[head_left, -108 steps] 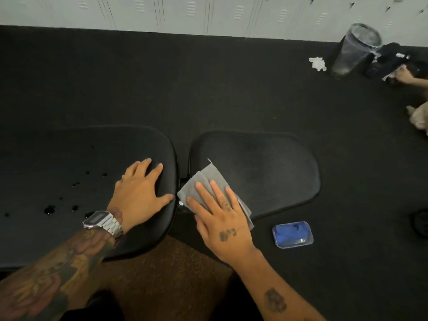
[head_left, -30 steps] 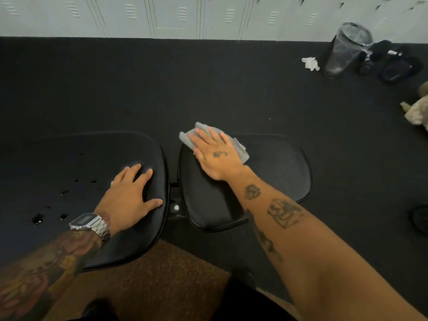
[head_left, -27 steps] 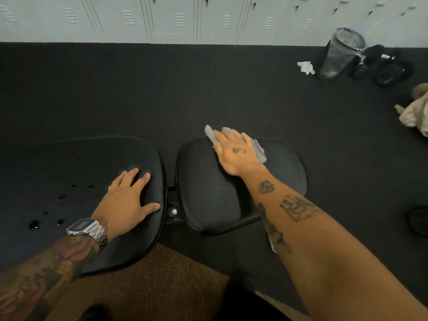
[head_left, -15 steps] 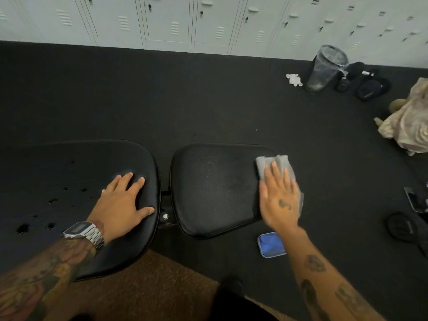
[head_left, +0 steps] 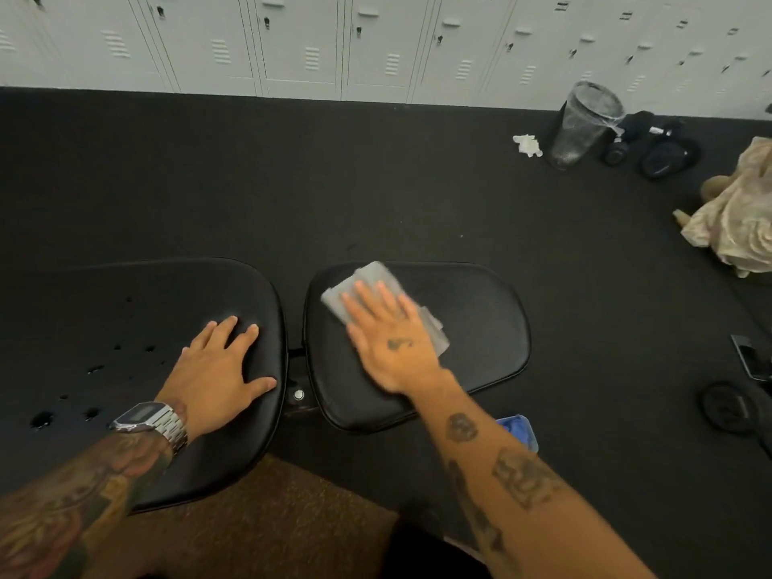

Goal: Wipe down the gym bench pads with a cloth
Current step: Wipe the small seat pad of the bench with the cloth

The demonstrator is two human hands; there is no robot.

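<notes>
A locker-room bench, mid-clean: my left hand (head_left: 219,369) lies flat with fingers spread on the right end of the long back pad (head_left: 138,361), holding nothing, a steel watch (head_left: 150,424) on that wrist. Dark droplets (head_left: 41,417) dot the pad's left part, so I judge this one not yet wiped. Across the narrow hinge gap (head_left: 297,382), my right hand (head_left: 390,344) presses the grey cloth (head_left: 367,294) with straight fingers onto the far left part of the smaller seat pad (head_left: 480,328); the cloth, blurred, lies flat on the vinyl and peeks out ahead of and to the right of my fingers. To do this stroke well, I should keep the whole palm loaded so the cloth cannot bunch, run overlapping passes out to the rolled edges, and let my left hand steady the bench. By count: two pads, one cloth, two hands, one watch. On the dark floor (head_left: 376,181): one blue container (head_left: 518,430) partly hidden behind my right forearm, one crumpled white scrap (head_left: 527,145), one mesh bin (head_left: 585,125), and one tan bundle of fabric (head_left: 735,219). A row of pale lockers (head_left: 376,39) lines the far wall.
</notes>
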